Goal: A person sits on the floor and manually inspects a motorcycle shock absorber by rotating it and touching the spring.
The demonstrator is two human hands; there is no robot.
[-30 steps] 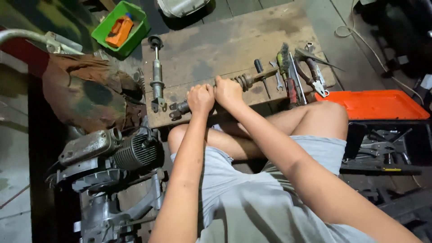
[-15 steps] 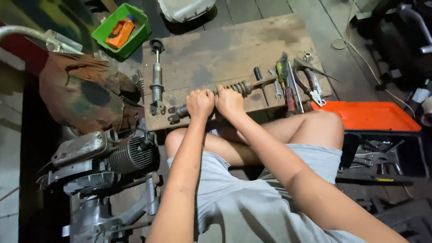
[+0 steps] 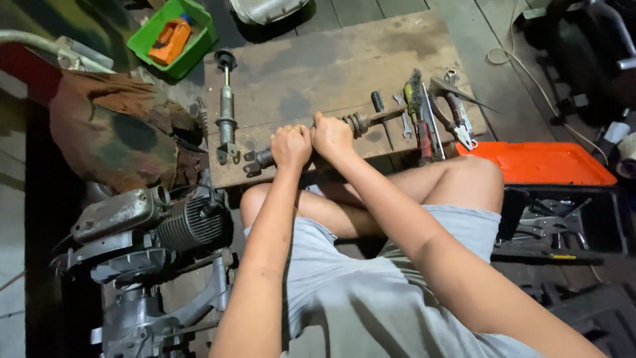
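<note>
You gripped a grey metal shock absorber (image 3: 354,123) lying level along the wooden board's near edge, its coil spring exposed right of your fists

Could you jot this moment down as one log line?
left hand: grips shock absorber | right hand: grips same | lying on: wooden board | nearby: second shock absorber, hand tools

head view, looking steeply down, close over wooden board (image 3: 318,66)

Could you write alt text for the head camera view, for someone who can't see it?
Seen from above, a seated person's left hand and right hand grip a shock absorber lying across a wooden board. Hand tools lie on the board's right; an engine sits lower left.
</note>
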